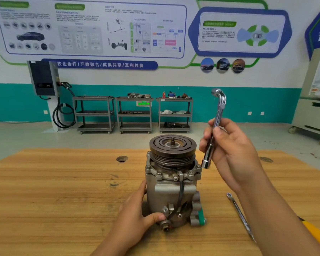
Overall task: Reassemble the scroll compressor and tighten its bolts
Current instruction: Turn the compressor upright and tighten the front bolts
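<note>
Chrome wrench (219,109) in right grip (231,150) hangs just beside compressor (169,183).

Left hand (137,215), right hand (231,146), seemingly bare

An automotive training workshop: car diagram posters (92,28), wall charger (42,78), parts trolleys (133,115)

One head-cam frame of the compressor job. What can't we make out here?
Head view only:
- Compressor far side and rear bolts: hidden by its own body.
- Left hand fingers: hidden behind it.
- Socket wrench in right hand: socket size too small to read.
- Flat spanner markings: blurred.
- Yellow object: covered by the right forearm, cut by the frame edge.
</note>
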{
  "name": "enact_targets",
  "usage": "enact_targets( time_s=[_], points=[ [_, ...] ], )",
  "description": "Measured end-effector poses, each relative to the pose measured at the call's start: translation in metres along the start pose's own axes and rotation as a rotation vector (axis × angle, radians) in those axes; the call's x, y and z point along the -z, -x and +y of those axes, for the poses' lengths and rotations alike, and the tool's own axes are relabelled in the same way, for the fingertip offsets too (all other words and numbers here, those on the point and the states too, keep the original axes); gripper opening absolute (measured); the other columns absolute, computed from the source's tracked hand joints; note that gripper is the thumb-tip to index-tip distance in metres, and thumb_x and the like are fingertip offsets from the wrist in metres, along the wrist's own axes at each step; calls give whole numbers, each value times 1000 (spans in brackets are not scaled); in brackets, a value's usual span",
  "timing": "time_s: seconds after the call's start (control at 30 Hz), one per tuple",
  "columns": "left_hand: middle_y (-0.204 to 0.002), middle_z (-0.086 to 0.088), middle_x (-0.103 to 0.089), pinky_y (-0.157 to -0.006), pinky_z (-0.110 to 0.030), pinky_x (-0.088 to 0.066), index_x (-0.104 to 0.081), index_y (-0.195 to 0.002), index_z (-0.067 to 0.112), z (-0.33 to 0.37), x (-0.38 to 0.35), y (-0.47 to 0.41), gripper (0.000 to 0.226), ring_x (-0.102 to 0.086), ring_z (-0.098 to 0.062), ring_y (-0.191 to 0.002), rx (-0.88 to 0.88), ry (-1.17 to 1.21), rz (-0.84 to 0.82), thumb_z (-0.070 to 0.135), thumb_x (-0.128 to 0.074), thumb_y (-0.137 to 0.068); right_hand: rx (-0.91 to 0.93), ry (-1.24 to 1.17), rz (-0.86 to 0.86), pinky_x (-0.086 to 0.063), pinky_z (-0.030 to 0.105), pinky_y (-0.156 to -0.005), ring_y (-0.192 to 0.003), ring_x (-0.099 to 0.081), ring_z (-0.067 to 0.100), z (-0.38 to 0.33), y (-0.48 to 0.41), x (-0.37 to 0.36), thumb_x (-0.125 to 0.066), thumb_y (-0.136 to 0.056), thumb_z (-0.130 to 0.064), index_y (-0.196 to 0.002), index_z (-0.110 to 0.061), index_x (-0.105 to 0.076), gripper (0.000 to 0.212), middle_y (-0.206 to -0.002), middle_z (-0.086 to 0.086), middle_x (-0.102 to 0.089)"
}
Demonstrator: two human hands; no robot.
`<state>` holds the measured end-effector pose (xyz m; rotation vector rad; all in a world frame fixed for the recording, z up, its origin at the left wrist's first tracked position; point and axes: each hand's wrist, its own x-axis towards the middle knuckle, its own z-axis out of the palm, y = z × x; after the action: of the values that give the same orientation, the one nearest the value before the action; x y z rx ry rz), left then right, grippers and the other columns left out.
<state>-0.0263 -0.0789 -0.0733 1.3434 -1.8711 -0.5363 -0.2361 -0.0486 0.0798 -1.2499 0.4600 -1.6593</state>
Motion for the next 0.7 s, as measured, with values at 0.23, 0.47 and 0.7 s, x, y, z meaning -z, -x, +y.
enact_targets(
  time_s=[0.23,0.47,0.7],
  points=[
    [-115,51,-34,-106,-31,-35,-14,-117,74,-3,1,0,91,-39,2,-127,-14,52,8,46,-83,-64,-9,-42,-120,-42,20,-53,-54,-46,10,20,-11,-6,-44,-83,-14,-100,-9,-51,19,-63,-1,-50],
    [-119,46,-33,-104,-21,-36,-10,-112,77,-3,0,3,92,-38,11,-123,23,82,1,46,-83,-65,-15,150,-199,-33,20,-44,-47,-39,8,12,-7,15,-49,-85,-23,-101,-14,-56,20,-61,-3,-48],
    [-110,50,-25,-71,7,-30,-2,-109,75,2,-2,3,97,-29,38,-93,48,171,-21,37,-83,-69,-277,1042,-514,-32,18,-38,-39,-40,10,-51,-16,54,-57,-76,-48,-73,-19,-71,33,-51,2,-51]
  ],
)
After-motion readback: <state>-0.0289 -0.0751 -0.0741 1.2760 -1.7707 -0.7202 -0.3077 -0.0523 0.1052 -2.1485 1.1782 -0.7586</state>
